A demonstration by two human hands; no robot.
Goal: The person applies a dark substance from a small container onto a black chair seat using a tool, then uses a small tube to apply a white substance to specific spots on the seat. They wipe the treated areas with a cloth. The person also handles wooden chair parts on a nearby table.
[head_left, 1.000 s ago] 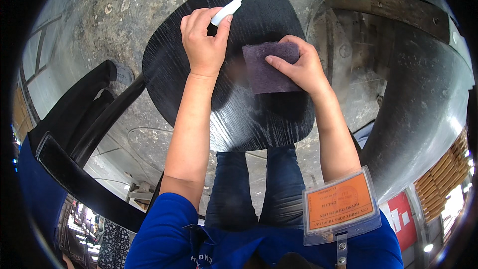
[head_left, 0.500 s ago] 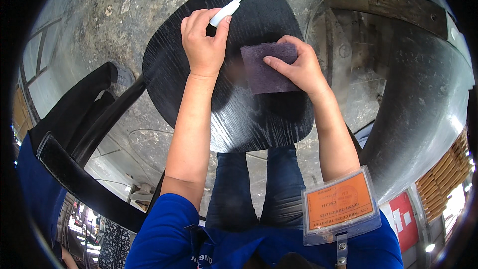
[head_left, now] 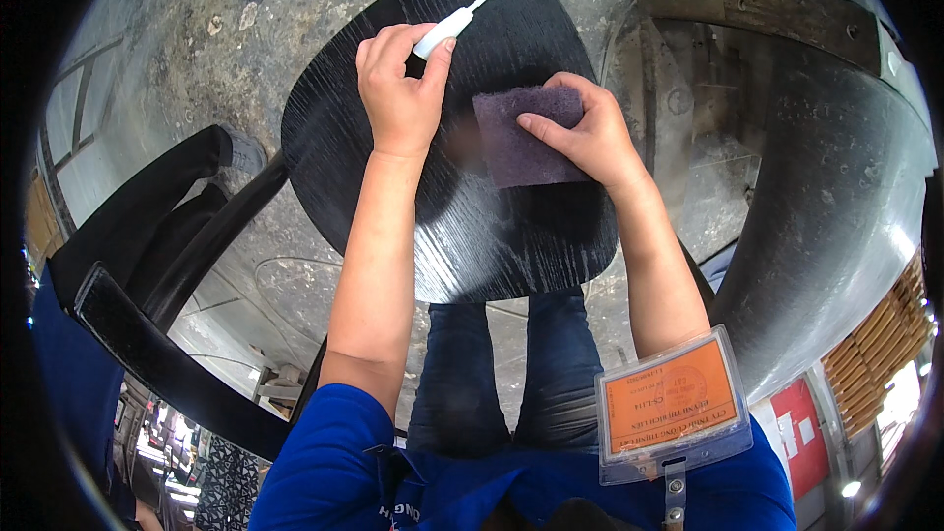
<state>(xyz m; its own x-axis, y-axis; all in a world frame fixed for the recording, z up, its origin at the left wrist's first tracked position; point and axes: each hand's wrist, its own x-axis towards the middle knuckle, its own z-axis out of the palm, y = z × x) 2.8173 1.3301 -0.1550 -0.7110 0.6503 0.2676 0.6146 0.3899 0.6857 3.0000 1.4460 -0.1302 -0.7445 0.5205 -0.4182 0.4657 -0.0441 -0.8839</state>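
My left hand is closed around a small white bottle with a long thin nozzle. The nozzle points up and right, over the far part of a black wood-grained seat panel; whether its tip touches the surface I cannot tell. A dark purple scouring pad is gripped in my right hand, thumb on top and fingers mostly hidden beneath. The pad is over the right-middle of the panel. A small dark hole shows near the panel's far edge.
Black curved chair frame parts stand at the left, near another person's dark-clad leg. At the right are a large grey curved metal duct and a worn wooden bar. An orange badge hangs before me. Stained concrete floor surrounds the panel.
The white bottle's tip has dipped slightly toward me, and the far hole now shows clearly. Both hands keep their grips, and the pad has barely shifted left.
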